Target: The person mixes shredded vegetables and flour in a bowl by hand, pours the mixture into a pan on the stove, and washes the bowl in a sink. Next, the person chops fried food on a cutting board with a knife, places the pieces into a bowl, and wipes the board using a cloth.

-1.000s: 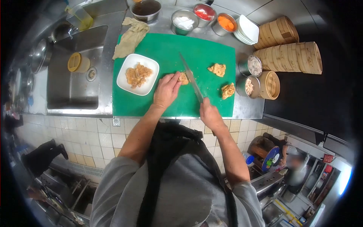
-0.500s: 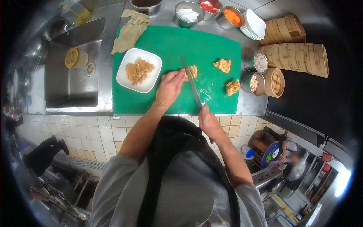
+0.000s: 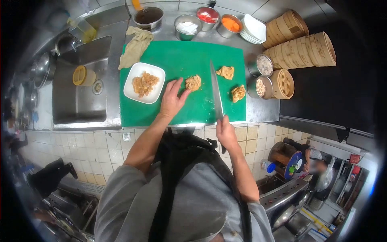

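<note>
On the green cutting board (image 3: 181, 52) lies a pile of chopped, light-brown meat (image 3: 193, 82). My left hand (image 3: 173, 99) rests just left of it, thumb and fingers apart, the thumb at or close to its lower edge. My right hand (image 3: 227, 133) is closed around the handle of a long kitchen knife (image 3: 216, 90), whose blade points away from me to the right of the chopped meat. Two more meat pieces, one (image 3: 225, 72) farther back and one (image 3: 238, 93) nearer, lie right of the blade. A square white dish (image 3: 128, 90) with similar meat sits on the left.
A beige cloth (image 3: 137, 45) overlaps the board's back left corner. Behind stand metal containers of white pieces (image 3: 187, 27), red strips (image 3: 207, 15) and orange slices (image 3: 231, 24). Bamboo steamers (image 3: 306, 50) line the right; a sink (image 3: 80, 107) is left. Another person (image 3: 316, 157) works behind.
The knife has moved from over the meat to its right, with the blade off it. My left fingers have come off the meat and spread apart. The view has shifted slightly.
</note>
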